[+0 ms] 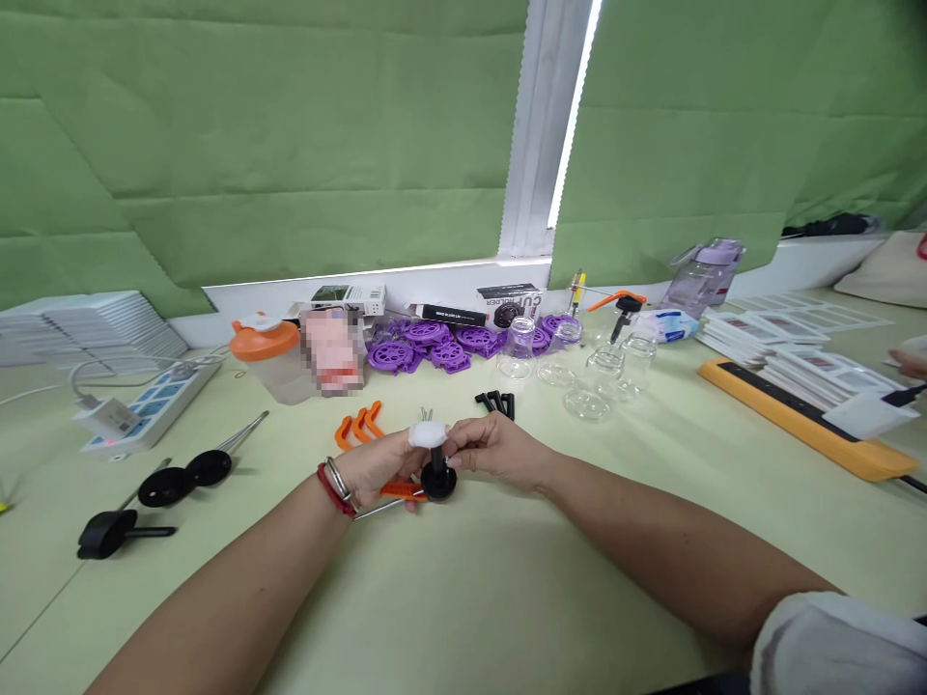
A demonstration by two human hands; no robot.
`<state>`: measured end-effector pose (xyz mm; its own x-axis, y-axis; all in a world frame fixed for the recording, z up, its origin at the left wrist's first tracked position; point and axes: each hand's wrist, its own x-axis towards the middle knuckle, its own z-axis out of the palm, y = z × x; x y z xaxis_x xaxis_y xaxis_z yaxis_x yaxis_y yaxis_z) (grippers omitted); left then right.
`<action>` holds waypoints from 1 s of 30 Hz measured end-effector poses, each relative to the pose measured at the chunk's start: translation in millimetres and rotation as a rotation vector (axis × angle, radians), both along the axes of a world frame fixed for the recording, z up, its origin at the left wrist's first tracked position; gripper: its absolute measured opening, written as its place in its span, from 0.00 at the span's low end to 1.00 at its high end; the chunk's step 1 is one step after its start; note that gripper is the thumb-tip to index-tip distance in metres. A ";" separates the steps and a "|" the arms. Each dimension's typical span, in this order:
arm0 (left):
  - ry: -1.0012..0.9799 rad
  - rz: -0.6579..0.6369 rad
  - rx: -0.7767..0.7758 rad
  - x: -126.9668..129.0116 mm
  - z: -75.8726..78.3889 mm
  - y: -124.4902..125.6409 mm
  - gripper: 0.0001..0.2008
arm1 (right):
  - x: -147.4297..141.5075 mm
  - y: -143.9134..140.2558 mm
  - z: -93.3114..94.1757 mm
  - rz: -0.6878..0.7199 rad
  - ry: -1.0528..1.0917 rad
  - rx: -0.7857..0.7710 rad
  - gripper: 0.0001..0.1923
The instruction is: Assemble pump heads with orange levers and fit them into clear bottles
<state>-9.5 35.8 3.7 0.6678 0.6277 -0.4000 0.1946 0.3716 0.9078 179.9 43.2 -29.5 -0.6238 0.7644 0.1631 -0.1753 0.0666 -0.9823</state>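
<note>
Low over the middle of the table, my left hand [380, 466] is closed around a black part with a round disc and an upright stem [438, 481]. An orange handle [406, 490] and a thin metal rod [378, 509] also show at this hand. A white rounded piece [429, 434] sits at the stem's top; whether it is joined to it I cannot tell. My right hand [493, 446] pinches beside the stem, and its fingertips hide what they hold. Just behind the hands lie curved orange handles [358, 425] and small black pieces [496, 402].
Black discs with metal rods [186, 480] lie left, near a power strip [145, 410]. Behind stand an orange-lidded shaker [266, 352], purple plastic parts [427, 340], and clear glass jars [519, 347]. At right are an orange power strip [803, 420], stacked cards [818, 372] and another person's hand [911, 359].
</note>
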 end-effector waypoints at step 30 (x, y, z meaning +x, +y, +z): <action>0.042 -0.013 -0.005 1.0 -0.5 -0.3 0.20 | 9.1 -5.7 26.2 -0.031 -0.381 0.477 0.10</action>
